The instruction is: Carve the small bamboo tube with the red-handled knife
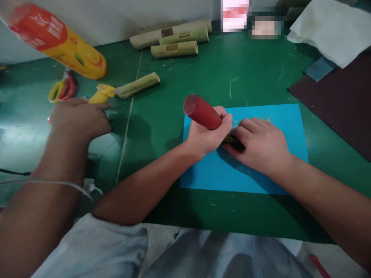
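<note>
My left hand (pixel 207 135) is closed around the thick red handle (pixel 203 112) of a tool. The tool's working end is hidden by my fingers. Close beside it, my right hand (pixel 262 143) curls over a small dark greenish piece (pixel 235 142), pressing it down on a blue sheet (pixel 246 179). Most of that piece is covered, so I cannot make out its kind. Light shavings and crumbs are scattered on the sheet around both hands.
Another person's hand (pixel 82 117) holds a yellow tool (pixel 101 94) at left, near a bamboo piece (pixel 139 85). Scissors (pixel 62 89), a juice bottle (pixel 66 42), notched bamboo tubes (pixel 175 49), a maroon board (pixel 342 96), white tissue (pixel 333 29) and a cable (pixel 52 181) lie around the green table (pixel 162 112).
</note>
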Tool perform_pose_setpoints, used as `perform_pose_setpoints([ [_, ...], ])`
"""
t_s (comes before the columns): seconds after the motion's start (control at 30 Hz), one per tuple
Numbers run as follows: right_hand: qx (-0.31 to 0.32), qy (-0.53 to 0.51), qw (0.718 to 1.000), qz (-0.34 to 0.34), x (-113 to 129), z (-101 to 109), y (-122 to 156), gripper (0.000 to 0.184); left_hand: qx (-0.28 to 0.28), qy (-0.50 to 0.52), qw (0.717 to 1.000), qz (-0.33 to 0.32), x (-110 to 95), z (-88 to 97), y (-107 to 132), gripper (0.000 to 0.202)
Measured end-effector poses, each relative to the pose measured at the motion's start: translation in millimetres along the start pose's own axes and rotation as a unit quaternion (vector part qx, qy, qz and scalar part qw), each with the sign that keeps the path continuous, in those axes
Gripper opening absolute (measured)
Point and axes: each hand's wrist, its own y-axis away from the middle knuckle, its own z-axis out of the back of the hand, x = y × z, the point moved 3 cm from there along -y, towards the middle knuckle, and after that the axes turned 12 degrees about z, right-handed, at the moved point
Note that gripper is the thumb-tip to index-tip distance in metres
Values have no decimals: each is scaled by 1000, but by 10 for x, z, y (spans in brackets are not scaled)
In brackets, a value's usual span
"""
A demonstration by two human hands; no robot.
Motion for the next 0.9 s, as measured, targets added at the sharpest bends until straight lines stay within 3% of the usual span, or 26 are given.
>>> perform_pose_setpoints([
  [0.17,12,-14,1000,11,-3,-14,-8,25,20,-28,999,12,-20,5,2,37],
  [0.3,-1,-8,1000,28,-5,4,-4,25,27,23,999,38,5,21,23,38],
  [0.47,-5,8,999,40,-7,7,8,27,-35,53,998,28,-3,32,17,37],
  [0.67,-45,24,998,48,-5,17,21,27,-8,36,999,4,16,-33,4,35],
  [0.9,-35,-1,997,63,-38,-8,38,29,26,-14,999,18,-34,-13,-10,35],
])
